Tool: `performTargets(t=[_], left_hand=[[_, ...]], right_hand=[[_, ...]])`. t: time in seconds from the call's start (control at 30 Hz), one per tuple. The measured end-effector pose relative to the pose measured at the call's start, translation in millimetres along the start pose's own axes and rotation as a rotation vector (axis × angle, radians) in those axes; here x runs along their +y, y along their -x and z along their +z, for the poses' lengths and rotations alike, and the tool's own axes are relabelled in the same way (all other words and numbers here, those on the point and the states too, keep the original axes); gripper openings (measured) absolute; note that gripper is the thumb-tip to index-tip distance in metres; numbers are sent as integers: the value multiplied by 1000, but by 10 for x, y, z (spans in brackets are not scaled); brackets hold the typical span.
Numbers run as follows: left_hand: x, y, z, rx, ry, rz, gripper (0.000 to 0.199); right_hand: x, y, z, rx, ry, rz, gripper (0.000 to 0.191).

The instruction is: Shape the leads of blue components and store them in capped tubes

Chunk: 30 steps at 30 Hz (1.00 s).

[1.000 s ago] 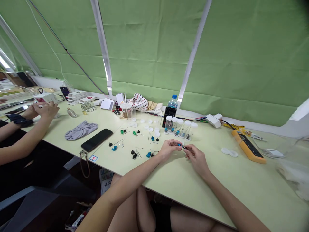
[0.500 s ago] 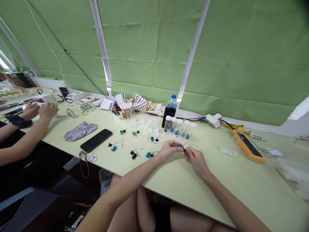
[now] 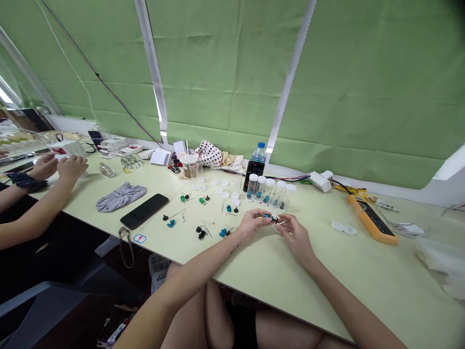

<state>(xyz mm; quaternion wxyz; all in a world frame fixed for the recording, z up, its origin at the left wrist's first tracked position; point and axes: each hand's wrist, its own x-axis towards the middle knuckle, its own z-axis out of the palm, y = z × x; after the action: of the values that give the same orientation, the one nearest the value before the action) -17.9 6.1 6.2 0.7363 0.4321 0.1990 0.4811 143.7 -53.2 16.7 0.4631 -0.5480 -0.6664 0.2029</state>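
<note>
Between my hands, just above the table, is a small blue and black part (image 3: 269,217) with a thin metal wire or pin on it; its exact kind is too small to make out. My left hand (image 3: 253,224) pinches its blue end. At its black end, the fingers of my right hand (image 3: 293,233) are closed. Behind them stand several clear tubes with white caps (image 3: 270,190), holding blue and dark pieces. To the left lie small groups of parts: blue pieces (image 3: 223,232), black pieces (image 3: 201,233), green pieces (image 3: 202,200) and thin metal pins (image 3: 178,213).
Loose white caps (image 3: 225,195) lie behind the parts. A phone (image 3: 254,168) leans on a water bottle (image 3: 259,152). Another phone (image 3: 144,211) and a grey cloth band (image 3: 121,197) lie left. A yellow multimeter (image 3: 373,220) is at right. Another person's hands (image 3: 72,167) work at far left.
My right hand's fingers have shifted and opened slightly around the black end, so more of the part shows. My left hand keeps its pinch, tilted slightly upward.
</note>
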Motion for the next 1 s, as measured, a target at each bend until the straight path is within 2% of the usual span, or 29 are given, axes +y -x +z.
performTargets(t=[0.17, 0.4, 1.0], left_hand=[[9, 15, 15, -6, -46, -8, 39], [20, 26, 10, -18, -120, 5, 37], [43, 57, 27, -39, -125, -10, 39]], right_hand=[[8, -6, -1, -5, 68, -102, 32], [-5, 10, -10, -26, 23, -61, 31], [-46, 15, -16, -54, 2, -32, 33]])
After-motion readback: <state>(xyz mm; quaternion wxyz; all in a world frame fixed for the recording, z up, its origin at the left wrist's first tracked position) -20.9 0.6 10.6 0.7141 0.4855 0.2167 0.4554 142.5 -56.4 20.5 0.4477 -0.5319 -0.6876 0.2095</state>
